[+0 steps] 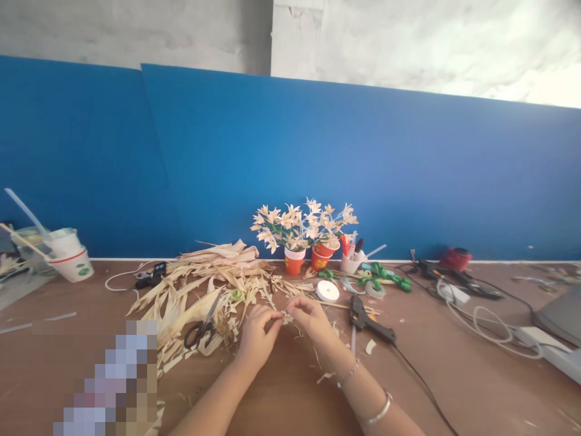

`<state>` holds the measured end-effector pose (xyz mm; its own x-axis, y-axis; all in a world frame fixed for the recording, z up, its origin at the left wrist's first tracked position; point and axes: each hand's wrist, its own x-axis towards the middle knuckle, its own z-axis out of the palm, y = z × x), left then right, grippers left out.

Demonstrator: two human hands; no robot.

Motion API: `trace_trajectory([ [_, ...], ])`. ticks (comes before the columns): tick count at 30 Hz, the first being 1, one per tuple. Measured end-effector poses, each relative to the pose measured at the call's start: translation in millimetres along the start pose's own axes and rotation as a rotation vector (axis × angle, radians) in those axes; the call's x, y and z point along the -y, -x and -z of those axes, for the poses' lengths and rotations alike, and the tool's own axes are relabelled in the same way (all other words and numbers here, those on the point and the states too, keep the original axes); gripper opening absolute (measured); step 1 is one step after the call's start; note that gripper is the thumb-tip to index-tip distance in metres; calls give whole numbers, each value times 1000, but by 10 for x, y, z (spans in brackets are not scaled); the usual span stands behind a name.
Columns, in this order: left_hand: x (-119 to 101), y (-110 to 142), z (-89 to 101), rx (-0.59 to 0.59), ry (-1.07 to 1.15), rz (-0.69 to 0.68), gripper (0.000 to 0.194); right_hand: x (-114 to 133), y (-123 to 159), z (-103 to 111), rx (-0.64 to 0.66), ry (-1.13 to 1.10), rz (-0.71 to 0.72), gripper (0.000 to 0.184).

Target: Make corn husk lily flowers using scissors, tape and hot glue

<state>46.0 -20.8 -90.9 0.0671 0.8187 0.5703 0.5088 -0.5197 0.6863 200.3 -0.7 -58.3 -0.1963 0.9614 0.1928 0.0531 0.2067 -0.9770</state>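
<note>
My left hand (pixel 258 336) and my right hand (pixel 311 321) meet over the table, thumbs and fingers pinched close together. Between the fingertips shows a tiny pale bit, too small to name. Left of my left hand, black-handled scissors (pixel 194 335) rest on a heap of dried corn husks (pixel 181 284). A small green roll (pixel 236 295) sits among the husks. Beyond my right hand lies a white spool (pixel 327 291), and to its right is a black glue gun (pixel 370 321). Pale husk flowers (pixel 313 224) stand behind, in red paper cups (pixel 295 262).
A white cup of pens (pixel 351 264) and green tape pieces (pixel 385 277) are at the back. White cables (pixel 481 330) and a power strip (pixel 549 351) lie on the right. A paper cup (pixel 75 266) stands far left, and a blue partition (pixel 363 157) borders the table (pixel 436 369).
</note>
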Motion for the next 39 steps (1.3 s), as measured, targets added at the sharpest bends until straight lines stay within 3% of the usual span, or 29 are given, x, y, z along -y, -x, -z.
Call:
trace_trajectory([
  [9, -8, 9, 16, -48, 62, -65, 9, 75, 20, 14, 50, -292, -269, 14],
  [25, -24, -19, 30, -84, 35, -61, 10, 10, -1, 24, 33, -333, -318, 24],
  [39, 31, -16, 5, -83, -7, 24, 9, 29, 16, -15, 18, -5, -54, 18],
])
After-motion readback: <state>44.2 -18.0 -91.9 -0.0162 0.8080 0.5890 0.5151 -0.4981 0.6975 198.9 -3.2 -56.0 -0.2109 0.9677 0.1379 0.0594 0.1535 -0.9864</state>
